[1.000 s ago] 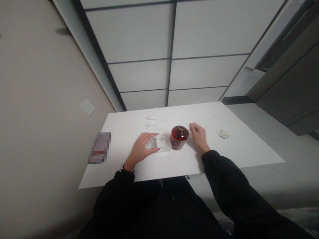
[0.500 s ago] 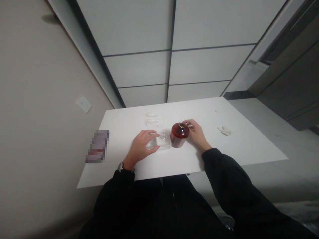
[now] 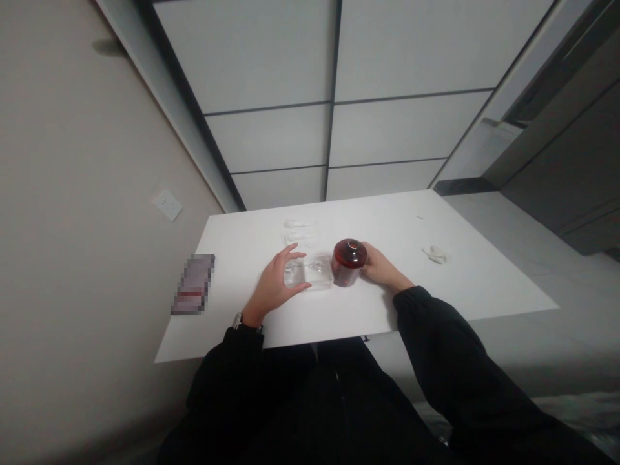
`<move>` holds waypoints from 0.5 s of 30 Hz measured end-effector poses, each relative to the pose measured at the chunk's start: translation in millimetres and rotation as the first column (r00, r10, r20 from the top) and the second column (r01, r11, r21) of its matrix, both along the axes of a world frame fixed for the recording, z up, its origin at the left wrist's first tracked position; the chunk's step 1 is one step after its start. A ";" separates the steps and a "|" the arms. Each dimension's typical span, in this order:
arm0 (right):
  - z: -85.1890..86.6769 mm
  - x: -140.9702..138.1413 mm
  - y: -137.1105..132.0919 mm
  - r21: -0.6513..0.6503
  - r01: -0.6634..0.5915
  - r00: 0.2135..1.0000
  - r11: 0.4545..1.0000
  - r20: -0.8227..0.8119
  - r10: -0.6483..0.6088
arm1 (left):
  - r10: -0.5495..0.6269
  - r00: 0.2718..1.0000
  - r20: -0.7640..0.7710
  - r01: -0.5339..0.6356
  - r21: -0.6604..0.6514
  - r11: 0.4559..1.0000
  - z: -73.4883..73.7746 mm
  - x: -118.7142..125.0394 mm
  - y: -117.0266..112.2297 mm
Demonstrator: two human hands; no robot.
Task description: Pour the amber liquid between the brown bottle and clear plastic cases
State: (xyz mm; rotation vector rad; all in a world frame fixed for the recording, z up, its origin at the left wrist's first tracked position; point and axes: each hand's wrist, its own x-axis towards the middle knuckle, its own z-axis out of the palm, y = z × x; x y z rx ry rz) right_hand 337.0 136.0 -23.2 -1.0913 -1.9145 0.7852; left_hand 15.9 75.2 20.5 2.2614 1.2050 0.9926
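Note:
A squat dark red glass bottle [image 3: 347,263] with a small open neck stands upright in the middle of the white table [image 3: 436,297]. My right hand [image 3: 382,267] is wrapped round its right side. Just left of it lies a clear plastic box [image 3: 314,274]. My left hand [image 3: 276,284] grips the box's left end, thumb in front and fingers over the top. Box and bottle touch or nearly touch.
Clear plastic wrappers [image 3: 299,231] lie behind the box. A crumpled white bit [image 3: 436,254] rests to the right. A blurred flat packet [image 3: 192,284] lies at the table's left edge. A beige wall with a socket [image 3: 165,205] runs along the left.
My right hand has come from behind the bottle's right to close round its side. My left hand has stayed on the clear box.

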 end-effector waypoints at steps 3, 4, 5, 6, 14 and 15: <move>-0.7 0.8 -0.4 0.006 0.032 0.999 0.999 -0.016 -0.032 | -0.012 1.000 0.019 0.012 -0.015 1.000 -1.1 -0.5 0.6; -0.3 1.9 -0.5 0.011 0.053 0.998 0.999 -0.031 -0.053 | -0.014 0.999 0.029 0.014 -0.016 1.000 -1.4 -0.4 0.8; 0.9 3.4 -0.8 0.016 0.081 0.995 0.997 -0.053 -0.080 | -0.014 0.999 0.040 0.015 -0.019 1.000 -1.7 -0.3 1.0; 3.4 5.1 -1.5 0.022 0.112 0.991 0.993 -0.082 -0.110 | -0.012 0.999 0.051 0.013 -0.025 1.000 -1.9 0.0 1.1; 64.8 -13.8 -29.6 0.121 0.209 0.836 0.970 -0.536 -0.113 | -0.010 0.998 0.064 0.013 -0.039 0.999 -3.4 2.0 1.2; 71.3 -20.8 -33.4 0.139 0.193 0.824 0.971 -0.560 -0.084 | -0.011 0.998 0.062 0.013 -0.031 0.999 -3.6 2.0 1.4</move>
